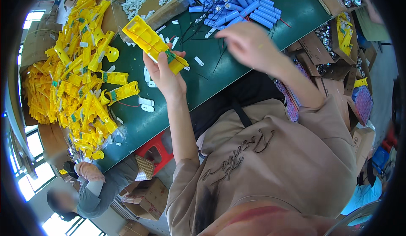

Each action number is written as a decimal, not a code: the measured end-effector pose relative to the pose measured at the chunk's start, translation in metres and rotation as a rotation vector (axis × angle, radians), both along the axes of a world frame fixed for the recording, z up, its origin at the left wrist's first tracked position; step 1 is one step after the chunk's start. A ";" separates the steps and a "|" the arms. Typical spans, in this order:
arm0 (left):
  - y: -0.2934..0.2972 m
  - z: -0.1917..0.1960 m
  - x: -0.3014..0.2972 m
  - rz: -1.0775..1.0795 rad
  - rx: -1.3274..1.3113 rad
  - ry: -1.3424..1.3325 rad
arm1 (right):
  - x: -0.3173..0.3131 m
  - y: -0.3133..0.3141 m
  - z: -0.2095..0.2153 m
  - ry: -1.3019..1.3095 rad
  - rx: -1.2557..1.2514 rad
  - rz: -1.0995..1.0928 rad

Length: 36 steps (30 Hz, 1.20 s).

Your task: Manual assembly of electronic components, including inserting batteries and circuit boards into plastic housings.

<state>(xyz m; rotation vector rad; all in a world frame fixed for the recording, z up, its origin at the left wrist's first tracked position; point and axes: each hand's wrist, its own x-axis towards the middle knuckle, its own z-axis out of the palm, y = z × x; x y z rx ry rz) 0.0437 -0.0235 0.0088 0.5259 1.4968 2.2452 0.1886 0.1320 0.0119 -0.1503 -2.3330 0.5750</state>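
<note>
In the head view, held tilted above the green table [298,11] in the left hand [168,80]: a yellow case [139,32], long and open like a trough, with a small green circuit board [171,57] near the lower end and a thin red wire [155,48] across it. Left fingers closed around that lower end, thumb laid along the front. Right hand [250,45] blurred, near the blue batteries [259,7], index finger stretched out, the rest curled in; impossible to tell a full grip from an empty one.

Looks light and stiff, probably thin moulded plastic, perhaps slick on the smooth outer walls. Likely most fragile at wire and board; best gripped by the long side walls, clear of both.

On the table at left, a large heap of similar yellow cases [80,66]; along the far side, a cardboard box [179,7] of small white pieces [146,1]. Beyond the table edge, a red stool [158,151], another person [91,202] and bright windows [42,179]; at right, stacked cartons [315,52].
</note>
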 end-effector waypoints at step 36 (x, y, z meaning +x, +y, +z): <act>-0.011 -0.011 0.034 -0.047 -0.188 0.198 | -0.095 -0.050 -0.001 0.176 -0.348 0.106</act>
